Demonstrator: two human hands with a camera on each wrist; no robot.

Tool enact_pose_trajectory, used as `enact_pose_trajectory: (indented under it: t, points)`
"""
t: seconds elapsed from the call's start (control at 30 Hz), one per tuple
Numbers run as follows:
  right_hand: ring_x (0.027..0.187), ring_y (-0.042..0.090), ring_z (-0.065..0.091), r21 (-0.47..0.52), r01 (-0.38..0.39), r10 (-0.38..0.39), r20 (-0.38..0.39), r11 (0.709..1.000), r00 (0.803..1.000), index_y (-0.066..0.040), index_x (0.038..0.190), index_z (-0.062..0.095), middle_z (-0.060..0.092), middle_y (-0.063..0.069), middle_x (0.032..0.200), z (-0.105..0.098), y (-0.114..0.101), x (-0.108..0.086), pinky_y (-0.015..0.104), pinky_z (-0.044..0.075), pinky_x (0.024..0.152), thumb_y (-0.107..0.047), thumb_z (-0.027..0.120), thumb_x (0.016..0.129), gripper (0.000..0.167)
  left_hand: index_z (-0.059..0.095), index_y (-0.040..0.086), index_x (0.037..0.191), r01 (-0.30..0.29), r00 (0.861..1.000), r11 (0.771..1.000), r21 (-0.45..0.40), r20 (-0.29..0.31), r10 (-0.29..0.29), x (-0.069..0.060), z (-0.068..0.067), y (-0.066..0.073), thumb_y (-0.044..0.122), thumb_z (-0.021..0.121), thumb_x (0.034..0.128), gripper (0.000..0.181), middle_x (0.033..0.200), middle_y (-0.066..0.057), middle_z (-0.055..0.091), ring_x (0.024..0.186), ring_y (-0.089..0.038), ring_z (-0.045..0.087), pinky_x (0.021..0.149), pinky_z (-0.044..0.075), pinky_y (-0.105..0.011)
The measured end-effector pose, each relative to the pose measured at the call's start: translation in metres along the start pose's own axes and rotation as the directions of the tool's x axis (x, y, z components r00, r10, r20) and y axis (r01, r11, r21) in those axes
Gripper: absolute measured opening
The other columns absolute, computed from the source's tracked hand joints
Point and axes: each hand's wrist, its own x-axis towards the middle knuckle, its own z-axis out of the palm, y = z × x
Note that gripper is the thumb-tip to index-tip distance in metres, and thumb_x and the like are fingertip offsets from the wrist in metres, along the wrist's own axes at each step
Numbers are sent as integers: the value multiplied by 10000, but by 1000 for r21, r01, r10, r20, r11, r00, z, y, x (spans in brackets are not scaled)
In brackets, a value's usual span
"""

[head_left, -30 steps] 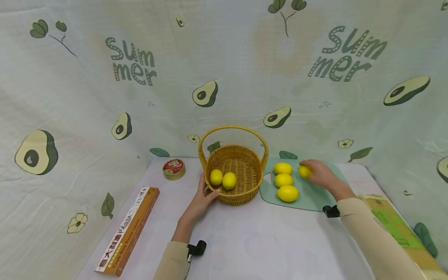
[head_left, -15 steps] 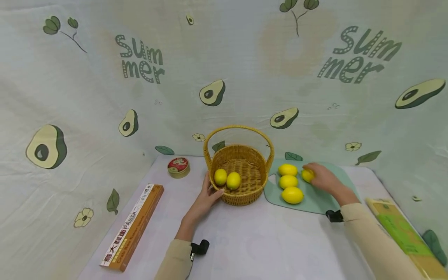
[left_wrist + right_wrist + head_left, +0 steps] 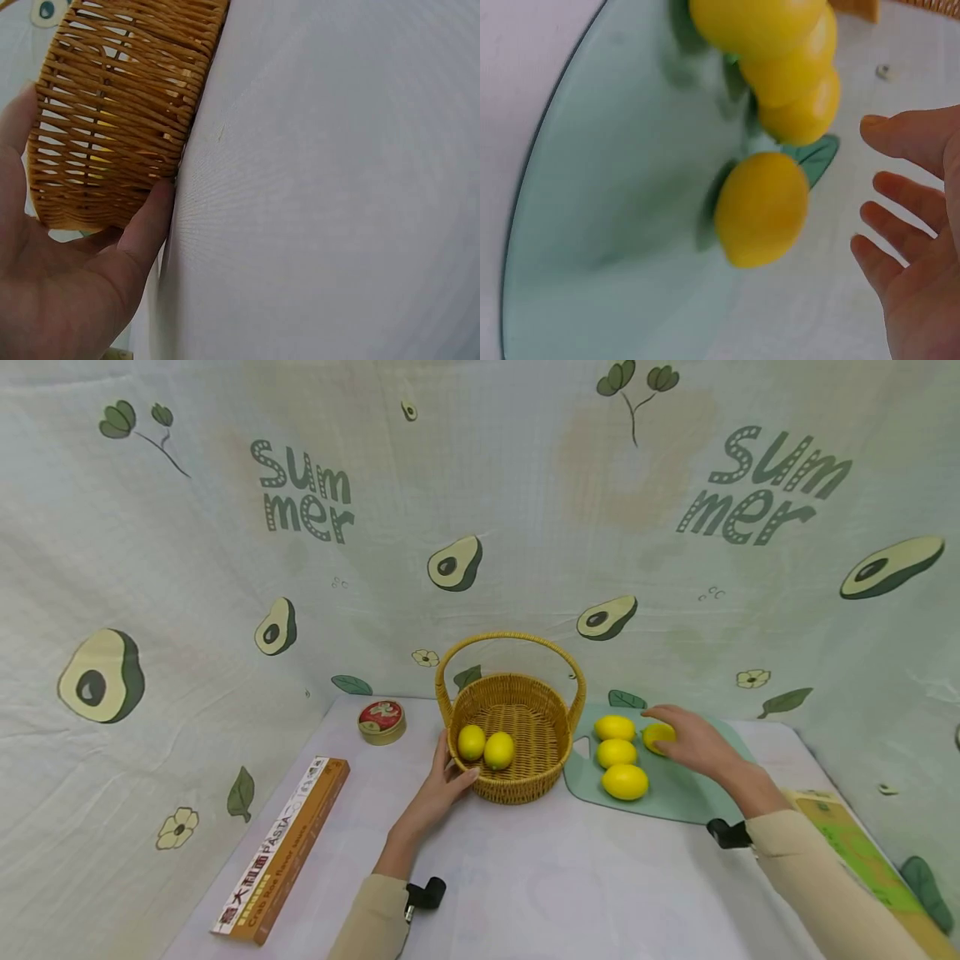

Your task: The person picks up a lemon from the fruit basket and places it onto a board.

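My left hand [image 3: 435, 793] holds the near left side of a round wicker basket [image 3: 516, 789] with a tall handle. In the left wrist view the thumb [image 3: 150, 221] presses low on the woven wall and fingers reach round the other side. Two lemons [image 3: 498, 750] lie inside the basket. On a pale green cutting board [image 3: 675, 797] three lemons [image 3: 625, 782] form a column, and a single lemon [image 3: 657, 737] sits to their right. My right hand [image 3: 697, 743] hovers by that single lemon, fingers spread; the right wrist view shows a gap between them.
A red-lidded round tin [image 3: 382, 722] stands left of the basket. A long pasta box [image 3: 283, 852] lies at the left edge, and a green and yellow packet [image 3: 862, 852] at the right edge. A printed cloth [image 3: 510, 468] hangs behind the table.
My right hand has come off the single lemon, its fingers now spread wider, and the lemon stays on the board. The left hand keeps its place on the basket. The head view shifted slightly.
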Motion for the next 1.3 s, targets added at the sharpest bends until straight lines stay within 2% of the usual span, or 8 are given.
enact_pose_trajectory:
  t: [0.13, 0.23, 0.37, 0.53, 0.7, 0.93, 1.1, 1.3]
  points:
    - [1332, 468, 446, -16, 55, -55, 5, 998, 998, -70, 1429, 516, 502, 233, 1452, -3, -22, -5, 678, 374, 1058, -118, 652, 929, 521, -107, 463, 1559, 5, 1000, 1000, -1, -2, -5, 0, 0, -2, 468, 683, 919, 1017, 1688, -49, -3, 1533, -354, 186, 1101, 441, -483]
    - [1333, 450, 460, -17, 91, -90, 10, 996, 996, -77, 1422, 528, 520, 206, 1447, -1, -37, -9, 661, 388, 1060, -135, 672, 923, 523, -108, 479, 1552, 9, 1000, 1000, 6, -1, -9, 0, 0, -3, 512, 690, 897, 1032, 1688, -54, -4, 1534, -357, 180, 1104, 437, -484]
    - [1349, 421, 461, 7, 124, -124, 10, 992, 992, -98, 1414, 548, 518, 171, 1463, 8, -56, -13, 639, 398, 1073, -154, 687, 918, 518, -102, 493, 1547, 9, 1000, 1000, 19, 0, -9, -1, 1, -5, 535, 694, 884, 1037, 1688, -54, 8, 1530, -363, 191, 1104, 438, -486]
    - [1344, 365, 485, 37, 168, -168, 5, 985, 986, -131, 1395, 570, 552, 115, 1440, 19, -78, -13, 600, 421, 1076, -173, 694, 913, 499, -103, 431, 1572, 6, 1000, 1000, 22, -1, -6, -1, 2, -7, 525, 705, 880, 1067, 1688, -56, 23, 1525, -371, 205, 1102, 440, -494]
    - [1327, 334, 517, 46, 224, -223, -10, 974, 975, -139, 1395, 573, 576, 80, 1423, 28, -100, -10, 561, 451, 1065, -185, 706, 912, 504, -92, 498, 1546, 8, 1000, 1000, 17, 0, -8, 0, 3, -8, 510, 704, 887, 1034, 1687, -47, 25, 1528, -372, 195, 1109, 430, -505]
    - [1374, 345, 478, 96, 238, -236, -27, 967, 971, -169, 1402, 571, 551, 84, 1455, 36, -122, -2, 559, 427, 1093, -194, 685, 930, 486, -83, 514, 1540, -31, 1000, 999, 13, 8, 31, 1, 5, 0, 479, 690, 910, 998, 1686, -56, 31, 1522, -382, 202, 1097, 439, -518]
    - [1369, 336, 479, 154, 228, -230, -6, 961, 973, -164, 1421, 552, 532, 88, 1469, 47, -133, 11, 561, 422, 1093, -252, 678, 942, 503, -85, 493, 1550, -28, 1000, 999, 26, -1, 28, 0, 2, 2, 479, 689, 911, 1003, 1686, -50, 42, 1520, -384, 210, 1080, 457, -514]
    - [1334, 286, 520, 184, 235, -244, 27, 954, 969, -160, 1426, 542, 541, 71, 1454, 60, -142, 27, 492, 476, 1062, -228, 684, 935, 515, -91, 508, 1543, -19, 1000, 1000, 13, 1, 19, -2, -1, 3, 498, 695, 899, 1016, 1687, -43, 36, 1524, -382, 200, 1085, 448, -515]
